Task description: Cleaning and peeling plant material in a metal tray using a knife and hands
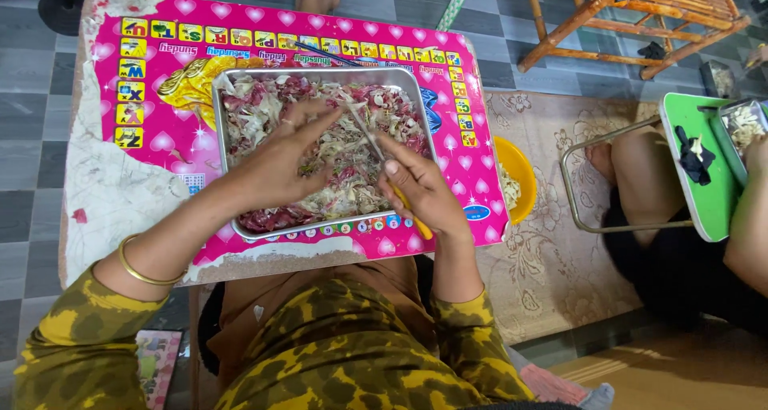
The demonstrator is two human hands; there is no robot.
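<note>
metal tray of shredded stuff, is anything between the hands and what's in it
Nothing visible is. The left hand lies flat, directly on the pink and white shreds in the metal tray. The right hand is over the tray's near right corner, holding a yellow-handled tool whose thin metal end reaches into the shreds.

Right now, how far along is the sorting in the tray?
Done: some pale pieces already lie in the yellow bowl. In hand: the left hand rests on the scraps, and the right hand holds a yellow-handled tool. Left: the tray is full.
</note>
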